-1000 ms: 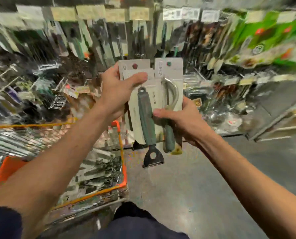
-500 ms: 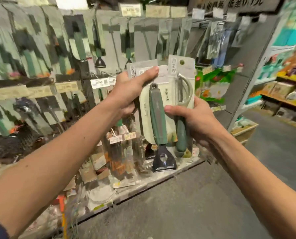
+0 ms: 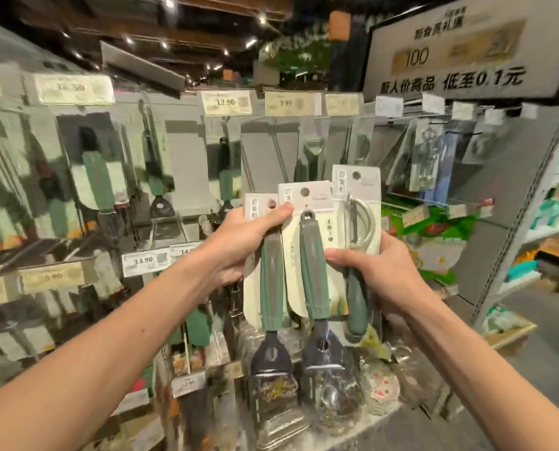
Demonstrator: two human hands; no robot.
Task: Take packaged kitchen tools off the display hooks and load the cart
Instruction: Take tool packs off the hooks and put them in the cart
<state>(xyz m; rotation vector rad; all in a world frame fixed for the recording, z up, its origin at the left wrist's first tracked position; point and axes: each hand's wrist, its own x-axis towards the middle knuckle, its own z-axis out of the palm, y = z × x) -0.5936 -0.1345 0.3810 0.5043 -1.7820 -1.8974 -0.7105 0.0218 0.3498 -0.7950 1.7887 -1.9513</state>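
1. At far left, blurred packaged tools [image 3: 97, 180] hang on the display rack [image 3: 187, 151] under pale price tags [image 3: 73, 89].
2. The left hand [image 3: 239, 242] grips the top of a carded peeler [image 3: 271, 288] with a green handle. Its thumb is pressed across the card's front and its fingers curl behind (mostly hidden).
3. A second peeler card [image 3: 314, 271], also green-handled, overlaps the first and is held up between both hands in front of the rack.
4. The right hand [image 3: 382, 275] pinches a third card [image 3: 358, 190] that carries a curved metal tool. The thumb lies across the front and the fingers wrap behind.
5. A large printed sign [image 3: 460, 53] stands at upper right.
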